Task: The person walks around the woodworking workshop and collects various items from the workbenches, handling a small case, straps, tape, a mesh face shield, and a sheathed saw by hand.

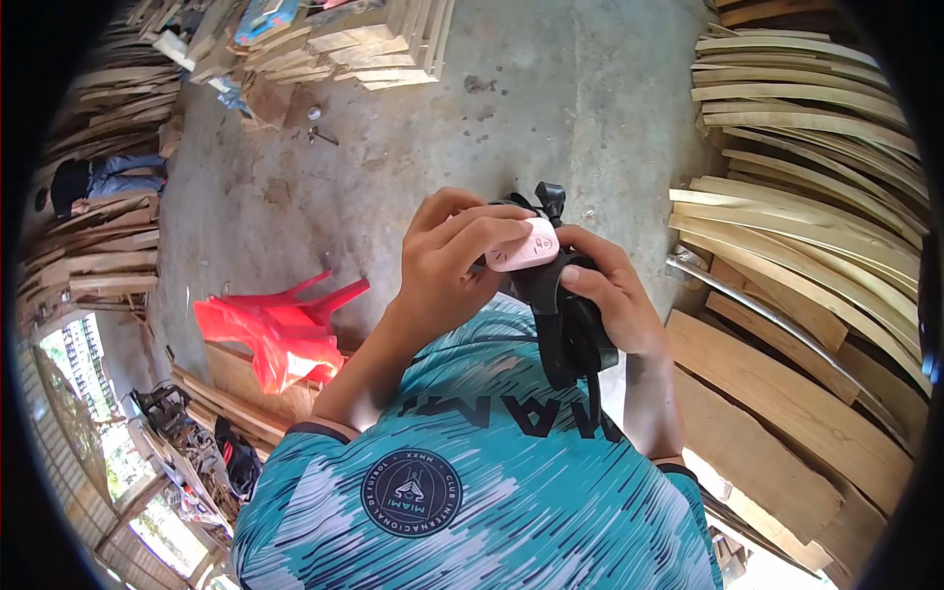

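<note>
A small pink device (529, 251) with rounded corners and small dark marks is between my hands. My left hand (452, 251) is closed on it, its fingertips resting on the top face. Beside and below it, my right hand (615, 300) is closed around a bundle of black straps (565, 339). The straps hang down in front of my teal patterned shirt (492, 472). Some black material also shows above and behind the pink device, partly covered by my fingers.
A red plastic chair (280, 329) lies left of my left arm. Wooden boards (787, 354) and curved strips (806, 108) line the right side. More wood (383, 44) is stacked at the top. Another person (98, 182) is among planks at far left. The floor (374, 157) is concrete.
</note>
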`<state>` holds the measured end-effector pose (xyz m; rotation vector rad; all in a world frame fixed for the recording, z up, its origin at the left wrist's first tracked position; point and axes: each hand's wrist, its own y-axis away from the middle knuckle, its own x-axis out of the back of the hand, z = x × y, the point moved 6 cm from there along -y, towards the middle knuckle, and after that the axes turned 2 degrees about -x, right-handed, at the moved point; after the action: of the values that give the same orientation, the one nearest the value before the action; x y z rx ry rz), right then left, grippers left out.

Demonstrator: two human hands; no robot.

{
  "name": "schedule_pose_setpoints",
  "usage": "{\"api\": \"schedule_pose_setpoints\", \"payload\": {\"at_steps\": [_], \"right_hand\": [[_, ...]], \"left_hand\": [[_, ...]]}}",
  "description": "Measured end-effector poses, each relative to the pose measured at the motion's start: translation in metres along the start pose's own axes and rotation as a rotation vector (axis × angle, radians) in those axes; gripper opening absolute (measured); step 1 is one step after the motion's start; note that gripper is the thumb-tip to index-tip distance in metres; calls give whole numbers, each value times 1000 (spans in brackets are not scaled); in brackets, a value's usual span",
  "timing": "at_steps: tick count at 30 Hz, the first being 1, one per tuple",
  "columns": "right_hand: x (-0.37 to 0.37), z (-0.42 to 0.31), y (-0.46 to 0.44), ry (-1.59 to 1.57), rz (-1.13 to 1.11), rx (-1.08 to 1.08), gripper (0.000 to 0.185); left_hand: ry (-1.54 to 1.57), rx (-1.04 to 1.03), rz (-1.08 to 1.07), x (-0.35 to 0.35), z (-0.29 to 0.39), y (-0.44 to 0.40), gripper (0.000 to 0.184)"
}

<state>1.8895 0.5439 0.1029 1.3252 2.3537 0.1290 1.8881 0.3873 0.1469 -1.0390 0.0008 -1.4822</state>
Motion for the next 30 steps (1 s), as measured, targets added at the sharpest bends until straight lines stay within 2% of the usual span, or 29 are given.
{"api": "schedule_pose_setpoints", "payload": {"at_steps": [3, 7, 12, 14, 18, 24, 27, 30], "right_hand": [[27, -14, -41, -34, 32, -94, 30], [63, -47, -89, 157, 196, -40, 34], [97, -99, -141, 529, 336, 49, 36], [108, -111, -156, 555, 354, 33, 37], [150, -123, -190, 492, 373, 2, 37], [226, -155, -243, 570, 350, 37, 36], [267, -174, -269, 588, 277, 5, 36], [312, -203, -293, 685, 248, 22, 36]], "left_hand": [[14, 8, -54, -21, -35, -38, 37], [121, 13, -173, -37, -73, -106, 32], [391, 301, -326, -56, -127, -173, 20], [529, 453, -360, -70, -153, -185, 17], [850, 736, -287, -103, -179, -227, 25], [906, 818, -255, -158, -205, -284, 35], [782, 835, -338, -178, -211, -322, 35], [770, 877, -335, -196, -209, -364, 34]]}}
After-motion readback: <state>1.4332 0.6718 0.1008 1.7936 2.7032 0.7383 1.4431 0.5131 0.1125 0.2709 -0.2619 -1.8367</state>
